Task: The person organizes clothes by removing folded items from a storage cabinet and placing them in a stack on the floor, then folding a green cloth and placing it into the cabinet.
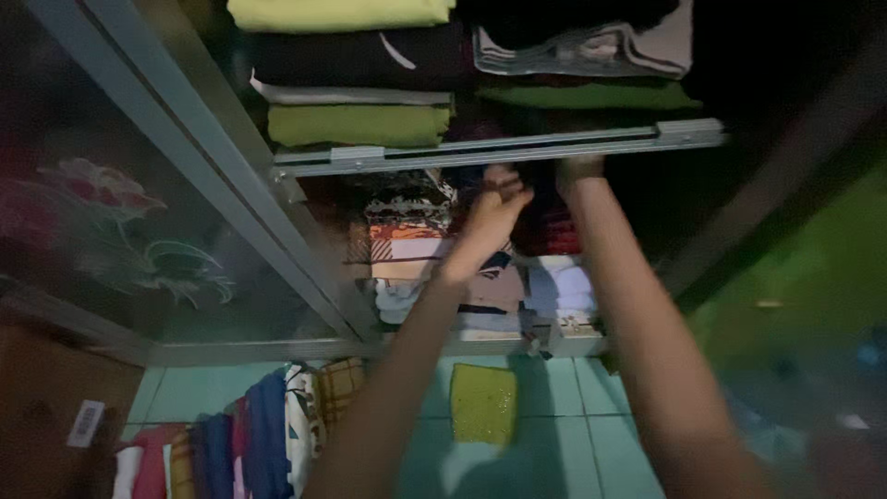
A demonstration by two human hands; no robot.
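Reaching mid-frame, your left hand (494,208) curls loosely against the folded clothes (407,245); right hand (580,168) is hidden, grip unclear. Soft, light, floppy: lift from underneath.

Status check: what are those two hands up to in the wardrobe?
Left hand on folded clothes stack. Right hand reaching beneath shelf rail, fingers hidden. Nothing blocking.

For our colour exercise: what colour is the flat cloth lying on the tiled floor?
Yellow-green cloth, on pale blue tiles; head view.

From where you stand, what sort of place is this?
Most likely a home wardrobe: folded clothes are stacked on a metal-edged shelf, both hands reach into a lower stack, and the floor is tiled.
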